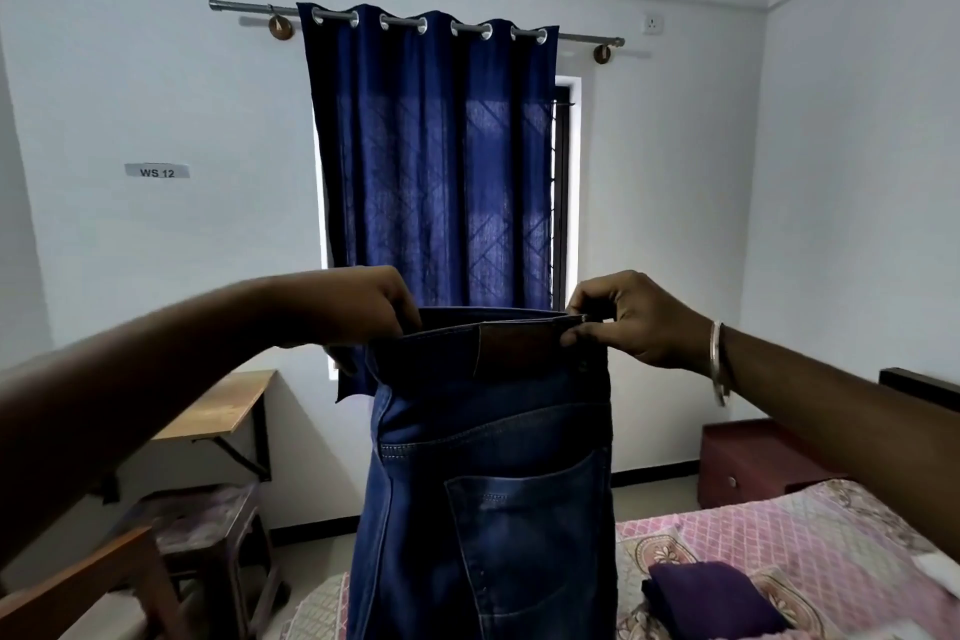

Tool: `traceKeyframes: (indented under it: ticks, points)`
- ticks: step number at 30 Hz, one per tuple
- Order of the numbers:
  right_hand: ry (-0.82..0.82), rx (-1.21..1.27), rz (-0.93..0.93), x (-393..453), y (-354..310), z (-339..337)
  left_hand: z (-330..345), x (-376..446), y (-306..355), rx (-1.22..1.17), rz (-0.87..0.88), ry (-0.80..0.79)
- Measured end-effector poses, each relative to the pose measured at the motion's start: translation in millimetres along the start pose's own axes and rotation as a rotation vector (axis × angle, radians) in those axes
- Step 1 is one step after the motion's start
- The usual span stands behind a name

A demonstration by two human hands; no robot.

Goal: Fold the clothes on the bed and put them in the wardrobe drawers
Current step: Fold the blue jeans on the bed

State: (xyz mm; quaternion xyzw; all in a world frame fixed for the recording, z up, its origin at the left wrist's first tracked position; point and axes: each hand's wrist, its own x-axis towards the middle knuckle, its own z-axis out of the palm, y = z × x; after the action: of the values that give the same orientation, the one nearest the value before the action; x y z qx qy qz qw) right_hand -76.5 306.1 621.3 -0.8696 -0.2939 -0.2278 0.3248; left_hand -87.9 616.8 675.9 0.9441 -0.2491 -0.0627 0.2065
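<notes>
**Jeans held up by the waistband, mid-frame**

Dead centre of the frame, a pair of dark blue jeans [488,478] hangs upright, back side to the camera, one rear pocket and the brown leather patch at the waistband plainly showing. Both hands are up at the top edge. On the left of the frame, the left hand [358,307] has its fingers curled down over the waistband's left end, gripping it. Over on the right, the right hand [628,317] pinches the waistband's right end between thumb and fingers, a bangle [719,364] sitting on that wrist. The jeans look doubled lengthwise, though the lower part drops out of the bottom of the frame and cannot be seen.

Behind the jeans, upper centre, a blue curtain [436,156] hangs from a rod across a window. Lower right, the bed [779,535] shows a pink patterned sheet, and on it, just right of the jeans, lies a folded purple garment [717,592]. Further back on the right stands a dark red cabinet [748,463]. Left of the frame, a folding table [218,405] is fixed against the wall, with a stool [208,520] below it. On the wall at the left, a label [157,171] reads "WS 12".
</notes>
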Motion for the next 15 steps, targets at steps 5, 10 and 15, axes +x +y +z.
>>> traceKeyframes:
  ticks: [5,10,15]
  points:
    - [-0.049,0.079,0.02,2,-1,8,-8,3,-15,-0.172,0.0,-0.201]
    - [0.035,0.044,-0.022,8,0,20,2,0,-16,-0.09,-0.082,-0.369]
    - [0.139,-0.031,-0.074,18,-8,34,18,-4,-8,0.098,-0.047,-0.415]
